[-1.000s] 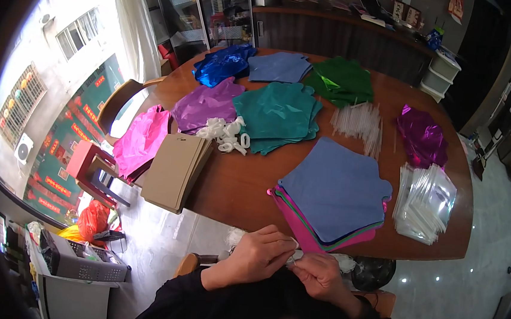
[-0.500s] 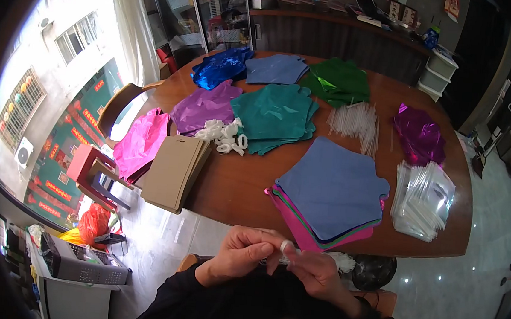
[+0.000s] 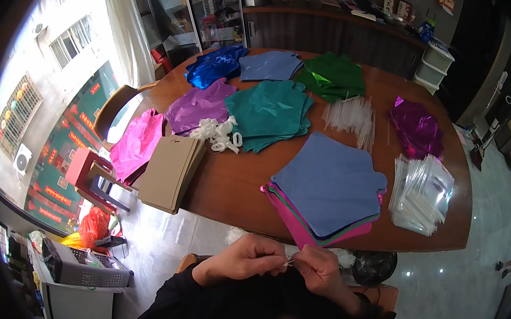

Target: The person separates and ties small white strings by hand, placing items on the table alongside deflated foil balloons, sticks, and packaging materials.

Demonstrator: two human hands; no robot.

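Note:
Just off the table's near edge, my left hand (image 3: 246, 258) and my right hand (image 3: 320, 270) are close together. Both are closed, fingertips pinching a thin white strip (image 3: 289, 263) between them; most of it is hidden by the fingers. In front of my hands lies a stack of coloured foil sheets (image 3: 328, 183), a dull blue one on top and pink, green and dark edges below. Several small white coils (image 3: 217, 134) are heaped on the table to the left, next to a stack of brown cardboard (image 3: 167, 170).
The wooden table (image 3: 235, 188) also bears teal sheets (image 3: 268, 112), purple sheets (image 3: 196, 107), pink foil (image 3: 136, 144), green foil (image 3: 332, 77), magenta foil (image 3: 415, 129), clear sticks (image 3: 352, 118) and clear plastic sleeves (image 3: 422, 193). A black bag (image 3: 374, 268) is below the near edge.
A white ring showed at my fingertips before; now only a thin strip shows. My fingers have curled into tighter pinches. The view has shifted slightly.

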